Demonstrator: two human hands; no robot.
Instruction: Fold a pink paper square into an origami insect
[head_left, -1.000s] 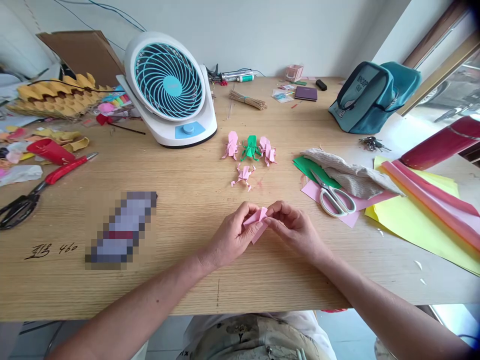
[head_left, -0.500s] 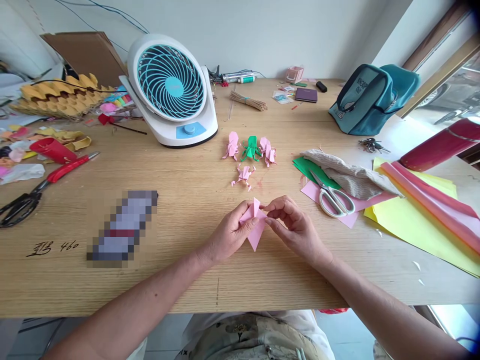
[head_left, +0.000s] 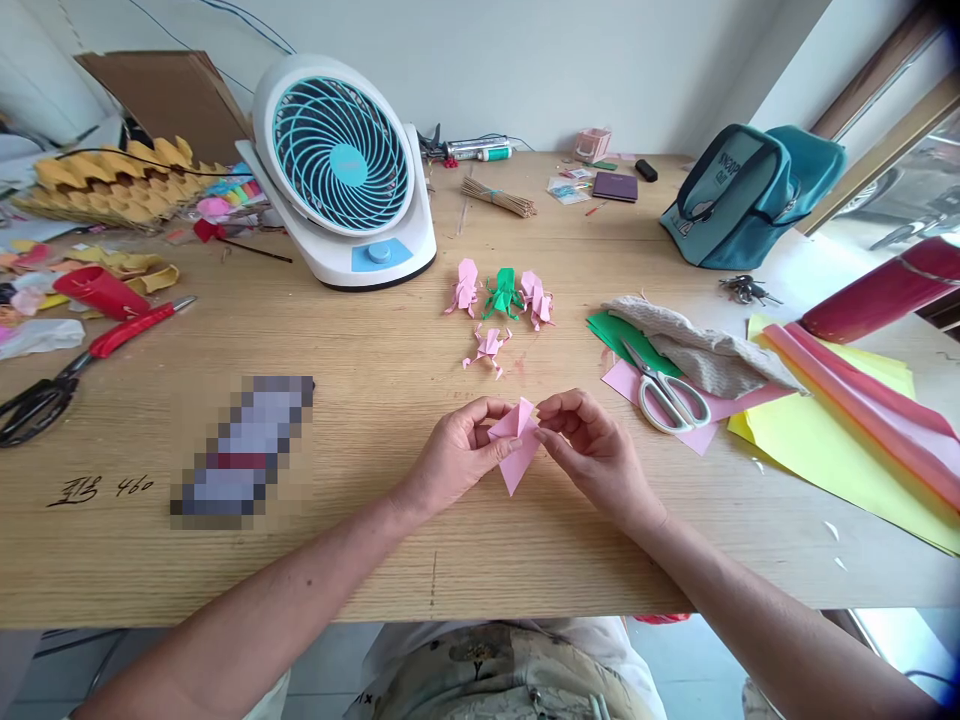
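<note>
A folded piece of pink origami paper (head_left: 517, 466) is held above the front middle of the table, its lower end coming to a point. My left hand (head_left: 466, 448) pinches it from the left, thumb across its front. At its right edge, the thumb and fingertips of my right hand (head_left: 592, 446) grip a flap. Just beyond the hands lies a pink origami frog (head_left: 489, 346) with thin folded legs. Behind that sit a green origami figure (head_left: 503, 292) and two pink origami figures (head_left: 466, 285) (head_left: 537, 298), one on each side of it.
White-handled scissors (head_left: 672, 398) rest on pink and green paper at the right, beside a grey cloth (head_left: 686, 340) and yellow sheets (head_left: 840, 470). A fan (head_left: 382, 255) stands at back left. Red-handled shears (head_left: 124, 335) and a blurred flat object (head_left: 244, 445) lie left.
The top flap of the pink paper has spread wider towards the right, my right fingers moving with it. My left hand keeps its pinch. The view has shifted slightly.
</note>
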